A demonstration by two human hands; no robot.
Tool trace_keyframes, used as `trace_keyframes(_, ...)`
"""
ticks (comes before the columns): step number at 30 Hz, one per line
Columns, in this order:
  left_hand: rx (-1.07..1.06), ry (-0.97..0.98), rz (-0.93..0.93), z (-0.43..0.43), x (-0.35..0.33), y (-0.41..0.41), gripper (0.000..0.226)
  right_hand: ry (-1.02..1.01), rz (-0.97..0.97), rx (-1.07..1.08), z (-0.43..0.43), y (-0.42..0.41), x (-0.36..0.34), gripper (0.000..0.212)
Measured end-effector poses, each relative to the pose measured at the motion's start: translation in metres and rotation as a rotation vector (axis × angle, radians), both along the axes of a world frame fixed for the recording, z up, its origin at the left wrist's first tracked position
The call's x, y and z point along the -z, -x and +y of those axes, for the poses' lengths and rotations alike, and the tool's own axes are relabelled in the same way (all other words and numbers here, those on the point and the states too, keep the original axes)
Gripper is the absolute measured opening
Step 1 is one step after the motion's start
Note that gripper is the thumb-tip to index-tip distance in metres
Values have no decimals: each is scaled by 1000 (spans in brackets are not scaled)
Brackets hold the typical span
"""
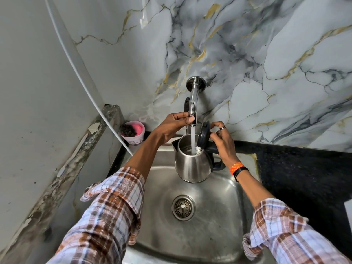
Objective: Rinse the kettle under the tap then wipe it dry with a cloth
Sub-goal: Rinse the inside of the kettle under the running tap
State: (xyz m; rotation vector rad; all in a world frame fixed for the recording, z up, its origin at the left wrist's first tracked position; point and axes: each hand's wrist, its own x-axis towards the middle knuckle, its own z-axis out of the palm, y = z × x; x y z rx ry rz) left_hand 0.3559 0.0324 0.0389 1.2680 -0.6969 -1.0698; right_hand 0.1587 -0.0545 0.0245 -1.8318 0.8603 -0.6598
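Here, left of the left hand [172,126], a pink tub [133,134] carries writing too small to read. That hand pinches the tap [192,103] spout's tip. Water runs into the steel kettle [192,162], held over the sink [224,206] between both hands. The right hand [223,142] grips its black handle, lid [203,133] tipped open.

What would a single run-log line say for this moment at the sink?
stage: rinsing | left hand: on tap spout | right hand: grips kettle handle, lid open | water: running into kettle | cloth: not seen
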Motion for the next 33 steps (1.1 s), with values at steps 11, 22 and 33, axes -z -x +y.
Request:
trace_keyframes(11, -46, -11, -102, -8, 5, -3, 20, 3, -6, -8, -4, 2, 2, 38)
trace_keyframes(22, -32, -62, -105, -5, 3, 0, 36, -38, 3, 6, -4, 3, 6, 39)
trace_keyframes(33, -50, -84, -95, -4, 1, 1, 28, -22, -28, -6, -8, 6, 3, 51)
